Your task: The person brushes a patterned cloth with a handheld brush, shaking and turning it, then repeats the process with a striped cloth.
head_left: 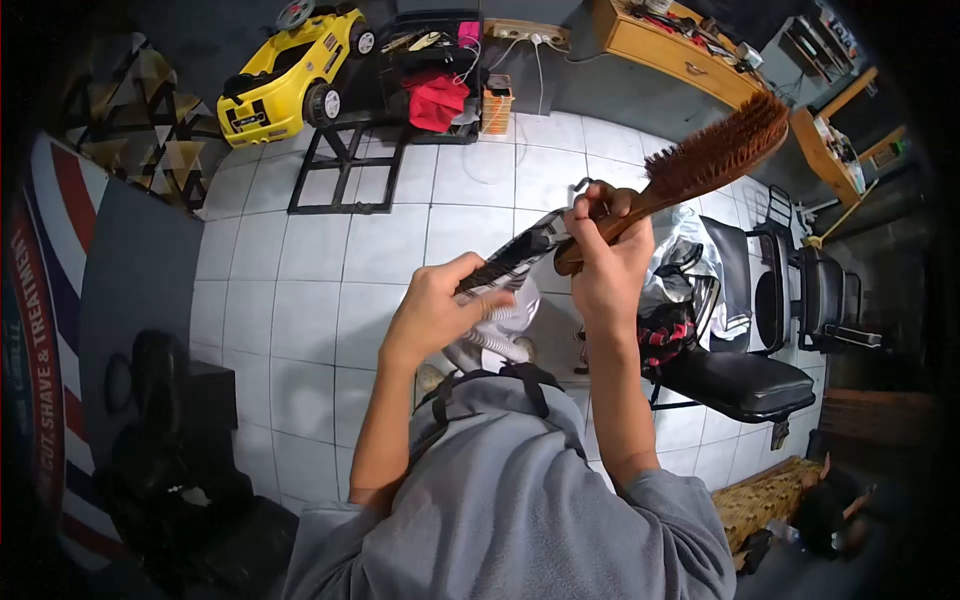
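Observation:
A brown wooden brush with reddish-brown bristles points up and to the right, its handle held in my right hand. Between my two hands stretches a dark and white striped item, perhaps folded cloth, with a small dark hook at its upper end near my right fingers. My left hand grips the lower left end of this item, thumb across its front. Just what the item is I cannot tell. Below it hangs a pale striped cloth in front of my body.
Black chairs stand at the right, with a silvery cape draped there. A black metal frame lies on the tiled floor beyond, near a yellow toy car. A wooden counter lines the far wall. Someone's arm shows at the lower right.

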A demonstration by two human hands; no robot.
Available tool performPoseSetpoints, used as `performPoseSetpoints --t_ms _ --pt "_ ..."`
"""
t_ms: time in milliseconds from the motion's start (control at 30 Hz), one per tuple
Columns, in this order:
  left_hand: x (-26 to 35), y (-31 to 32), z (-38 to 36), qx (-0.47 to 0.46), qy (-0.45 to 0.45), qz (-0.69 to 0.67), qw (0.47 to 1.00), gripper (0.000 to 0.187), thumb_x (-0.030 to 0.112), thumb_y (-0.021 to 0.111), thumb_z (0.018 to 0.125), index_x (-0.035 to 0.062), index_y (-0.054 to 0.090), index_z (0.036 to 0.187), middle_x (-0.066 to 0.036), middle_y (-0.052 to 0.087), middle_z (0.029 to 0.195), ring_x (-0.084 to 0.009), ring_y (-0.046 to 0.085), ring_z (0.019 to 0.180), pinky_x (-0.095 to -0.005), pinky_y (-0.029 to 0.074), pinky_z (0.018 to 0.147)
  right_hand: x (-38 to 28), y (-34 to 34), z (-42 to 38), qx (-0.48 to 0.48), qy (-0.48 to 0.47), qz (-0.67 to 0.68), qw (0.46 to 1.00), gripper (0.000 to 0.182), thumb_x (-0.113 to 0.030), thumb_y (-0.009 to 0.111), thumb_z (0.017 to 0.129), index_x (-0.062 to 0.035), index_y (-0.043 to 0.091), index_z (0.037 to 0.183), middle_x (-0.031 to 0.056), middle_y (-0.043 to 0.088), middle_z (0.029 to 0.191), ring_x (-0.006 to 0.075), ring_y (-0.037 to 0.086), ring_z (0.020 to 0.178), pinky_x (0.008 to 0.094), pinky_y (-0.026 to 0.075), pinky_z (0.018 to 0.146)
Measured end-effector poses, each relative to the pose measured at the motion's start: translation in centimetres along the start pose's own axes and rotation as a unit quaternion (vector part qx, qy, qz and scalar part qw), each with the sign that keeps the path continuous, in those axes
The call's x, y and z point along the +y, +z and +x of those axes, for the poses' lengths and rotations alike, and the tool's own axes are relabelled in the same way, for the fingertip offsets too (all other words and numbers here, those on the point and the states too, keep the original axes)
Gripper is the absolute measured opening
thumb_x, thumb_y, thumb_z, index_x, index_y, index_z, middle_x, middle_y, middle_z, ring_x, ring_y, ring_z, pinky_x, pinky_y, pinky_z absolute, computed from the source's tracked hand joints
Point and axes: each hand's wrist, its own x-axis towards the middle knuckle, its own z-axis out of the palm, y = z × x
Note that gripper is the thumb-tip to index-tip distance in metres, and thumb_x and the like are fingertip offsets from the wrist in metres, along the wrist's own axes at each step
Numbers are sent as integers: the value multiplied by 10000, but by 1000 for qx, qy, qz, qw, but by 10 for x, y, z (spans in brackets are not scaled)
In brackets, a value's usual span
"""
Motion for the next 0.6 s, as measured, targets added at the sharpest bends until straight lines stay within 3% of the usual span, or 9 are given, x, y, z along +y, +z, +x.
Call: performPoseSetpoints --t_ms 33,167,267,300,400,433,533,600 --pt "9 -6 1 -60 -7 7 998 97 64 626 822 -14 581 857 -48 560 634 -93 476 580 -255 405 536 0 -5 4 -15 -8 -23 1000 312 155 517 755 -57 353 915 93 493 963 123 523 824 241 452 706" --pt "16 -2 9 12 3 38 999 254 214 571 904 -12 535 794 -15 434 554 -75 353 534 -265 320 468 10 -24 13 -61 -29 -157 985 228 105 503 792 -36 377 919 81 518 917 110 530 807 230 452 693" --pt "18 2 18 36 -66 2 997 251 218 517 937 1 511 810 3 352 537 -60 306 519 -259 276 449 12 -32 12 -21 33 -224 974 157 64 468 830 -21 385 932 62 540 830 91 535 744 217 441 639" --pt "19 1 22 40 -56 -17 997 264 221 499 945 5 482 795 2 354 537 -63 305 518 -268 276 448 15 -42 10 -47 15 -296 954 45 -42 449 893 -28 407 900 35 519 680 79 493 562 216 411 512" --pt "25 3 28 47 -30 -77 995 311 230 444 968 16 397 748 -4 358 539 -74 302 517 -296 277 446 -10 -36 -2 -88 153 -84 981 220 -229 417 944 -38 421 836 22 460 586 74 378 424 230 338 402" --pt "24 2 30 32 -12 -101 994 259 215 434 971 17 429 805 18 364 580 -56 309 557 -272 291 467 4 -42 -12 -125 101 101 982 414 -424 331 961 -60 424 786 15 412 546 80 305 378 258 283 351" --pt "46 2 35 27 16 -140 990 206 201 430 971 16 459 887 20 382 627 -46 325 602 -242 316 513 17 -50 -31 -143 386 195 890 349 -395 342 920 -86 435 789 13 394 530 101 306 375 241 262 347" --pt "53 -1 38 22 37 -187 981 161 180 430 972 29 485 974 39 420 736 -24 357 694 -188 332 602 50 -48 -55 -158 430 -28 888 349 -356 361 922 -60 451 761 45 393 520 144 356 405 277 306 373"
